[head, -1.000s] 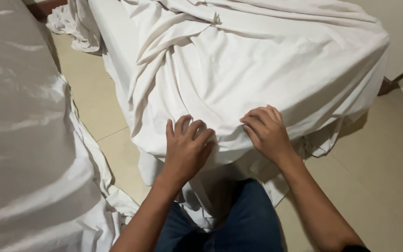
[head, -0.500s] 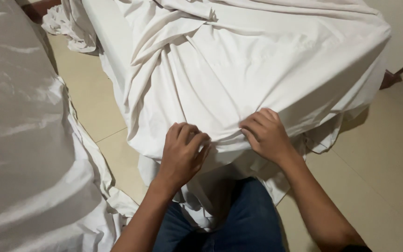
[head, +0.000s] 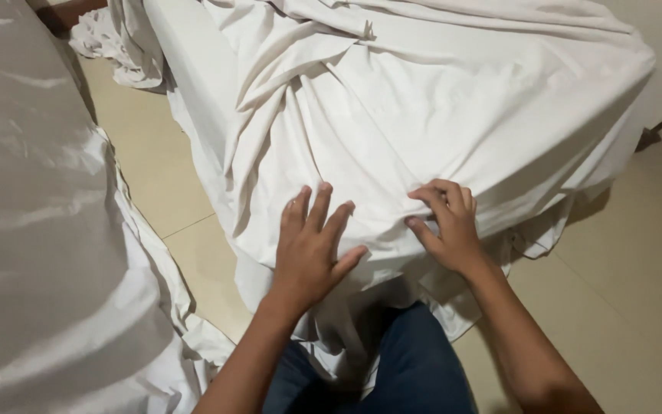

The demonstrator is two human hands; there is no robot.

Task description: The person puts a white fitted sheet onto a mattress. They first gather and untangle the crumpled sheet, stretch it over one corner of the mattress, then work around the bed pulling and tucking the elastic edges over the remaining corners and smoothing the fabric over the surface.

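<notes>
I see the white sheet [head: 423,115] draped loose over the corner of the bed [head: 185,92], hanging down past the edge toward the tiled floor [head: 155,176] and bunched in long folds. My left hand [head: 312,249] lies flat on it, fingers spread and open, pressing the cloth near the corner. My right hand [head: 446,226] sits just beside it with the fingers curled, pinching a small ridge of the fabric.

I judge the sheet to be light, soft and limp: it will not hold a shape, it will slide easily over the mattress, and it will bunch wherever I pull. There is nothing fragile here. The best hold looks to be the hem below the corner, gathered in a full fist rather than a fingertip pinch. A second bed [head: 32,230] with white covers stands to the left.
</notes>
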